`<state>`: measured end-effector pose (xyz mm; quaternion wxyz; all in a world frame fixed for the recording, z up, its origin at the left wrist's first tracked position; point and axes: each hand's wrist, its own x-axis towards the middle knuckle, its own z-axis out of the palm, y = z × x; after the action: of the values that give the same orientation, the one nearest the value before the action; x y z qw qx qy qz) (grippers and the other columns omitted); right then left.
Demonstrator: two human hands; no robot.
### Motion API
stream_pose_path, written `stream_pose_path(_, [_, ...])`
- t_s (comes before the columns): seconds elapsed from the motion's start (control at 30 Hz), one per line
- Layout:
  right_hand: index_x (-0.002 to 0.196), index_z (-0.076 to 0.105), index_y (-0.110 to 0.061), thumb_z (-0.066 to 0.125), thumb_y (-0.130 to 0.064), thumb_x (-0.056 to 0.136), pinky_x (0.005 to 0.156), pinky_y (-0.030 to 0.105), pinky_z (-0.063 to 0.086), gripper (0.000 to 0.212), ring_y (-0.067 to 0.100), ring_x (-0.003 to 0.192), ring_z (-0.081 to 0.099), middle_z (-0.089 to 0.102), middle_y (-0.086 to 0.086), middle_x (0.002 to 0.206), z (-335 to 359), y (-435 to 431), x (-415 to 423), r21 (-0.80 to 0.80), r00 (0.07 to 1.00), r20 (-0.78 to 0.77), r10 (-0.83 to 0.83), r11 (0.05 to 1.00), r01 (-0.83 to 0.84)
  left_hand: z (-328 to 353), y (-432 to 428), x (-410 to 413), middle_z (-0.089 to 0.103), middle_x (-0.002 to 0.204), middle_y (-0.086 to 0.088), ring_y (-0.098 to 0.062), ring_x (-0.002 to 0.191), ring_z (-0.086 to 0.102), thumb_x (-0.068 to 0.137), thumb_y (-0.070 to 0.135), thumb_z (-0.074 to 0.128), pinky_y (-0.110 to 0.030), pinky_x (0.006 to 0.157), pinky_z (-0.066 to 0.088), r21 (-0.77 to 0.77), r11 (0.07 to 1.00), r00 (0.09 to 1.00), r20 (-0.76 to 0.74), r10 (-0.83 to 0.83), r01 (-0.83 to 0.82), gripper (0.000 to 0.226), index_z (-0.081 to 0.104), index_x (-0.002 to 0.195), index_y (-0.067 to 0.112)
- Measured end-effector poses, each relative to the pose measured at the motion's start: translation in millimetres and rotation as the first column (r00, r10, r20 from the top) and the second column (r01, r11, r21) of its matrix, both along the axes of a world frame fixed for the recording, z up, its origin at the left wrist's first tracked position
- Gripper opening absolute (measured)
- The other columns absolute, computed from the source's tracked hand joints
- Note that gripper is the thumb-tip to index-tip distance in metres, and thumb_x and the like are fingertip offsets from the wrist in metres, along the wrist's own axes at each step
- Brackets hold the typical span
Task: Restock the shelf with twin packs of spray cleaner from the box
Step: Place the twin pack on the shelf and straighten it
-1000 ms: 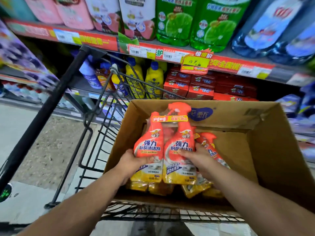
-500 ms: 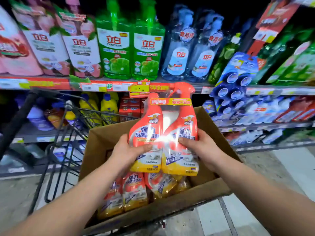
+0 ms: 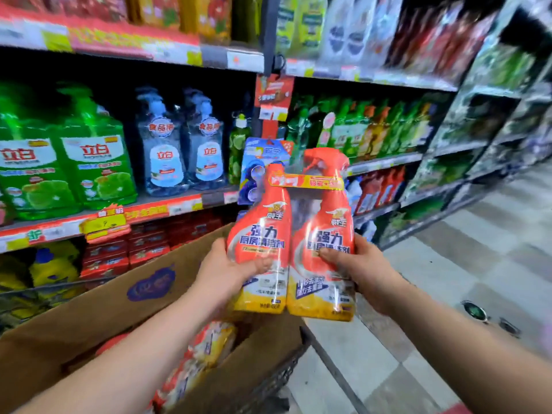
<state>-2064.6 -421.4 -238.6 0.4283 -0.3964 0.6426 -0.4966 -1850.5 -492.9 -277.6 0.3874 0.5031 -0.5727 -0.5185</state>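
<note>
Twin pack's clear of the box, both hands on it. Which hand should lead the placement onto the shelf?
Right, probably. The right hand grips the twin pack on the side nearer the red bottles on the shelf; the left hand grips the far side, above the box.

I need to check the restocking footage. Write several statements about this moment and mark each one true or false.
1. The left hand and the right hand both grip the twin pack. True.
2. The twin pack rests on the bottom of the box. False: it is held up in the air, above the box.
3. The box is empty. False: more packs lie inside it.
4. Green bottles stand on a shelf to the left of the twin pack. True.
</note>
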Motion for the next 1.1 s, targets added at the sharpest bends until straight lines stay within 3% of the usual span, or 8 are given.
stream_pose_path(0.1, [0.102,0.059,-0.011,0.071,-0.006,0.082,0.044,0.018,0.047,0.024,0.007,0.052,0.067,0.07,0.004,0.081,14,25,-63,-0.048,0.998,0.011,-0.064,0.997,0.065,14,8,-69,0.072,0.102,-0.003,-0.02,0.092,0.069,0.032,0.052,0.089,-0.045,0.09,0.053,-0.021,0.998,0.998,-0.026,-0.065,0.065,0.095,0.057,0.112,0.012])
stream_pose_path(0.23, [0.11,0.057,-0.01,0.074,-0.009,0.079,0.049,0.022,0.052,0.036,0.014,0.063,0.071,0.073,0.008,0.092,33,57,-150,-0.074,0.992,0.006,-0.129,0.989,0.129,31,27,-168,0.072,0.102,-0.004,-0.021,0.094,0.068,0.039,0.042,0.089,-0.04,0.09,0.052,-0.075,0.991,0.993,-0.017,-0.114,0.112,0.082,0.059,0.109,0.012])
stream_pose_path(0.4, [0.108,0.058,-0.01,0.074,-0.008,0.078,0.052,0.024,0.054,0.033,0.014,0.064,0.071,0.073,0.008,0.092,55,92,-253,-0.121,0.979,-0.006,-0.205,0.972,0.203,49,45,-284,0.07,0.099,-0.002,-0.013,0.083,0.065,0.051,0.04,0.088,-0.016,0.065,0.047,-0.132,0.971,0.98,0.016,-0.197,0.197,0.07,0.06,0.107,0.009])
stream_pose_path(0.53, [0.112,0.058,-0.01,0.075,-0.011,0.077,0.066,0.035,0.058,0.039,0.023,0.075,0.072,0.073,0.01,0.098,65,108,-317,-0.121,0.966,-0.034,-0.257,0.96,0.252,60,50,-351,0.071,0.1,-0.001,-0.018,0.088,0.067,0.042,0.051,0.088,-0.035,0.081,0.053,-0.128,0.96,0.968,0.02,-0.25,0.25,0.086,0.057,0.113,0.012])
stream_pose_path(0.63, [0.11,0.059,-0.008,0.075,-0.011,0.078,0.07,0.038,0.059,0.035,0.027,0.079,0.072,0.073,0.012,0.098,66,111,-354,-0.132,0.954,-0.051,-0.295,0.949,0.286,65,50,-391,0.066,0.099,0.0,-0.015,0.086,0.064,0.062,0.029,0.087,-0.031,0.073,0.05,-0.134,0.959,0.968,0.028,-0.248,0.25,0.062,0.05,0.11,0.013])
stream_pose_path(0.77, [0.109,0.06,-0.009,0.075,-0.012,0.078,0.074,0.043,0.059,0.035,0.029,0.082,0.072,0.073,0.011,0.097,61,99,-403,-0.143,0.927,-0.047,-0.372,0.921,0.362,74,34,-445,0.065,0.102,-0.003,-0.016,0.086,0.063,0.066,0.023,0.085,-0.029,0.072,0.048,-0.146,0.943,0.954,0.035,-0.296,0.298,0.06,0.048,0.112,0.012])
stream_pose_path(1.0, [0.107,0.06,-0.013,0.076,-0.014,0.077,0.078,0.049,0.058,0.035,0.032,0.08,0.073,0.075,0.011,0.095,69,50,-486,-0.144,0.896,-0.064,-0.439,0.893,0.427,84,-27,-537,0.063,0.104,-0.001,-0.011,0.084,0.06,0.062,0.029,0.086,-0.025,0.068,0.046,-0.185,0.911,0.929,0.04,-0.368,0.369,0.063,0.049,0.111,0.013])
stream_pose_path(1.1, [0.107,0.059,-0.011,0.075,-0.012,0.077,0.077,0.05,0.058,0.035,0.035,0.078,0.072,0.075,0.014,0.092,84,11,-525,-0.187,0.885,-0.071,-0.46,0.878,0.441,97,-76,-580,0.063,0.109,-0.001,-0.018,0.098,0.062,0.059,0.039,0.087,-0.034,0.085,0.05,-0.245,0.887,0.921,0.106,-0.376,0.391,0.067,0.049,0.109,0.016])
